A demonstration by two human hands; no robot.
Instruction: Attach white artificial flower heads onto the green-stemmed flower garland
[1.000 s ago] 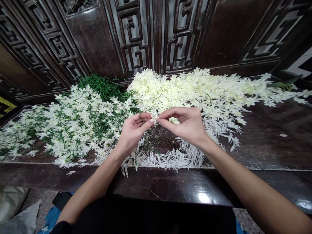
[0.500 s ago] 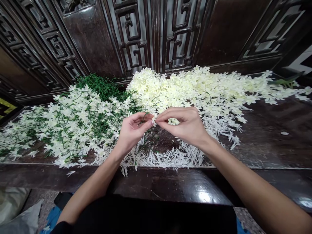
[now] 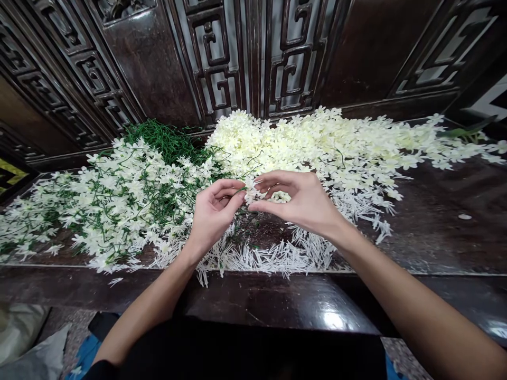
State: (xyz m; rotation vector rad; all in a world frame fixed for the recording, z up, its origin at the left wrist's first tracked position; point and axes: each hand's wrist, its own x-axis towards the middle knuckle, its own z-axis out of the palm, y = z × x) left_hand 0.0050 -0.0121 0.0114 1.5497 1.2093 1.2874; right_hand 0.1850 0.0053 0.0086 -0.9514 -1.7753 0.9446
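Observation:
Above the middle of the dark wooden bench [image 3: 435,227], my left hand [image 3: 217,211] pinches a small white flower piece [image 3: 252,191] between thumb and fingertips. My right hand [image 3: 303,200] is just right of the flower, its thumb and fingers apart around the petals. To the left lies a heap of white flowers with green stems [image 3: 130,195]. Loose pale yellow-white blossoms [image 3: 301,142] are piled behind my hands. Thin white stamen-like pieces [image 3: 261,258] lie along the bench's front.
A bundle of green stems [image 3: 166,140] sits at the back left. The carved dark wooden backrest [image 3: 253,58] rises behind the piles. A small white bit [image 3: 465,217] lies at the right. Pale bags [image 3: 24,332] are on the floor at the lower left.
My right thumb and fingers have parted from their pinch at the flower. More of its white petals now show between my hands, while my left hand has shifted slightly left.

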